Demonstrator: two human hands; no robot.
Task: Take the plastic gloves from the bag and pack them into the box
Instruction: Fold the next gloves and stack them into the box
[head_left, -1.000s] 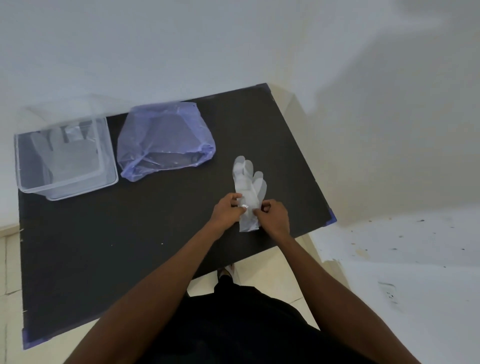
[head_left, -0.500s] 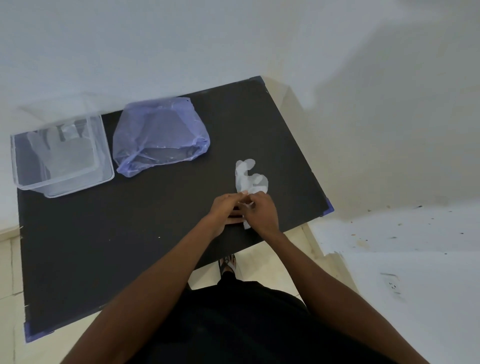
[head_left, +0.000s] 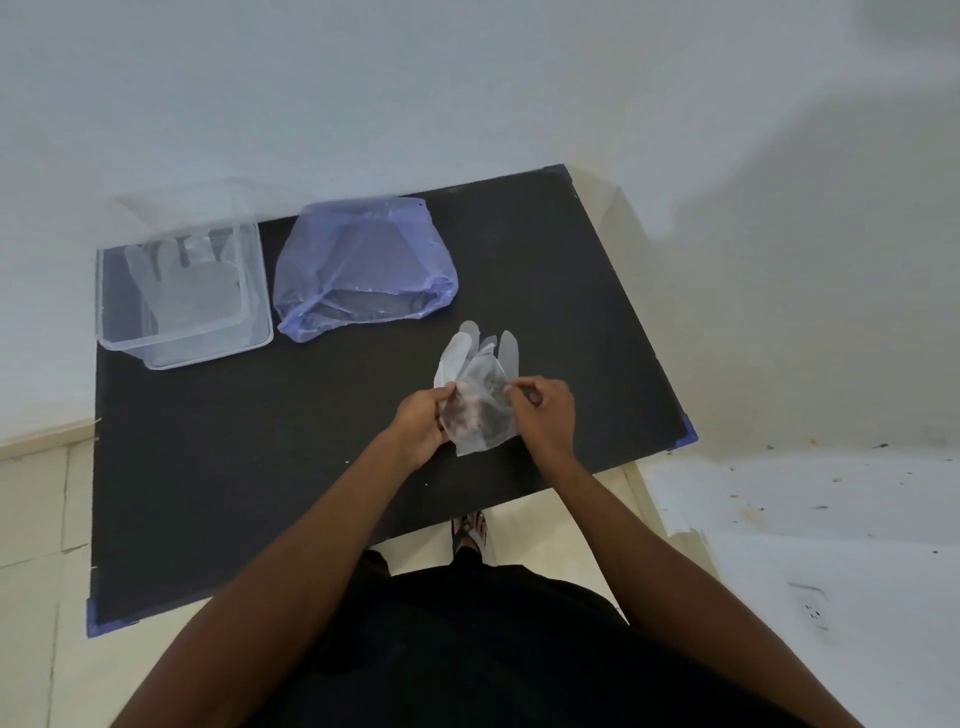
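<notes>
A thin clear plastic glove (head_left: 478, 384) is stretched between both my hands above the right part of the black table (head_left: 234, 467), its fingers pointing away from me. My left hand (head_left: 423, 421) pinches its left edge and my right hand (head_left: 543, 413) pinches its right edge. A crumpled blue-violet plastic bag (head_left: 363, 265) lies at the back of the table, its mouth toward me. Left of the bag stands a clear plastic box (head_left: 182, 348) with another clear glove (head_left: 182, 280) lying flat inside.
The table stands against a white wall (head_left: 467, 78); its right front corner (head_left: 688, 436) has blue tape. My foot in a sandal (head_left: 470, 530) shows below the front edge. A white paint-spattered surface (head_left: 805, 545) lies to the right.
My hands were together folding the glove at its cuff; now they have drawn apart and the glove is spread open between them, lifted slightly off the table.
</notes>
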